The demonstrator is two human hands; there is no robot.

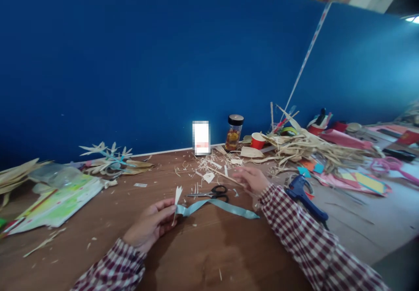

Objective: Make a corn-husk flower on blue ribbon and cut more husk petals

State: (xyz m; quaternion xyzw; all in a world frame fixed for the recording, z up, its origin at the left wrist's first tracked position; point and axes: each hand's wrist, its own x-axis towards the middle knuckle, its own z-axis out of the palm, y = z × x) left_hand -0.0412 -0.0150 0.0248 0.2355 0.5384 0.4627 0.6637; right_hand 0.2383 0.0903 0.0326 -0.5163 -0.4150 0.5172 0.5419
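My left hand pinches a small pale husk flower upright on a thin stem, together with one end of a light blue ribbon. The ribbon trails to the right across the table, its far end free. Over the table's middle, my right hand has its fingers stretched out and apart beside a thin pale stick; whether they touch it is unclear. Between my hands lie scissors with black handles, just behind the ribbon.
Husk scraps litter the brown table. A blue glue gun lies beside my right forearm. Behind stand a dark-lidded jar, a red paper cup and a heap of dried husks. Finished-looking husk flowers lie at left.
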